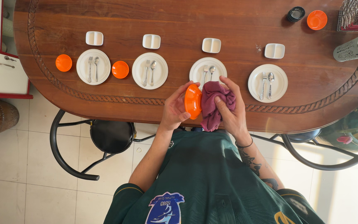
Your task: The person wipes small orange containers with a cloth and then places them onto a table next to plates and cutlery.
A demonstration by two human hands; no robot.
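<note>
My left hand (174, 108) grips a small orange bowl (192, 101), tipped on its side over the near edge of the wooden table (237, 20). Pressed against the bowl's open face is a maroon cloth (215, 103), bunched in my right hand (233, 111). Just beyond my hands lies a white plate (199, 69) with a fork and spoon on it, partly hidden by my fingers and the cloth.
Three more white plates (93, 66) (150, 70) (267, 83) carry a fork and spoon each, with a divided white dish (211, 45) behind every plate. Orange bowls (64, 62) (120, 69) (316, 19) stand about. A cutlery holder (353, 47) lies far right. A black stool (110, 135) stands at left.
</note>
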